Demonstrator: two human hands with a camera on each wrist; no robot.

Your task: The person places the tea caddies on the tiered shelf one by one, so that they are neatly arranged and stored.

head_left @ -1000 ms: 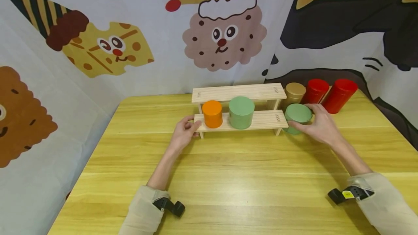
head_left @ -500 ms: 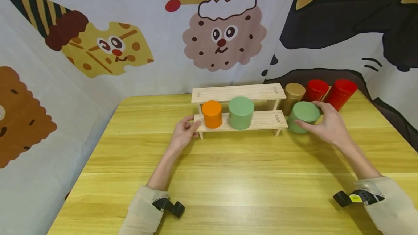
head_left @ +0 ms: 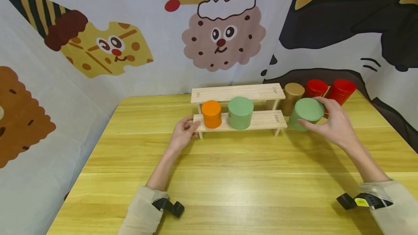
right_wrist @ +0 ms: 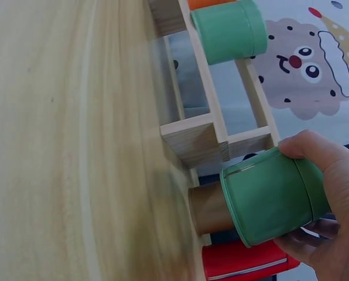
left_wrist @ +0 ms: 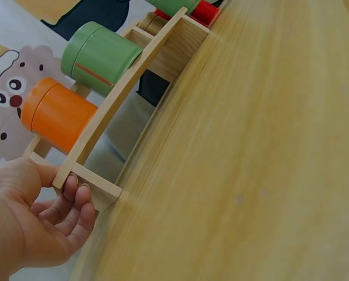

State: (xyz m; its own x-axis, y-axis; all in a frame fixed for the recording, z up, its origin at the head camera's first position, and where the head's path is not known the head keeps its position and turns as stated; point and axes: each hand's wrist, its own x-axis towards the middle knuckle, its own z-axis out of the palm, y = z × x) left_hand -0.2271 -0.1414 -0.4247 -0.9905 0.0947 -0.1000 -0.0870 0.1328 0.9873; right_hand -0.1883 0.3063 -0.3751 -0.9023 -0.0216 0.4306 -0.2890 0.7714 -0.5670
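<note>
A two-tier wooden rack (head_left: 264,119) stands at the back of the table, with an orange canister (head_left: 211,114) and a green canister (head_left: 240,113) on its lower tier. My left hand (head_left: 181,132) pinches the left end of that lower board between thumb and curled fingers, as the left wrist view shows. To the right of the rack, my right hand (head_left: 337,123) grips a second green canister (right_wrist: 274,196) around its side near the lid. In the right wrist view this canister hangs tilted above the tabletop, in front of the gold canister (right_wrist: 209,209).
Beyond the right hand stand the gold canister and two red canisters (head_left: 316,87), partly hidden by the held one. A printed cloth (head_left: 147,79) hangs behind the wooden table (head_left: 228,177). The upper tier (head_left: 238,93) is at the rack's rear.
My right hand has lifted the second green canister and carried it to the right, away from the rack's end. The left hand and the rack have stayed in place.
</note>
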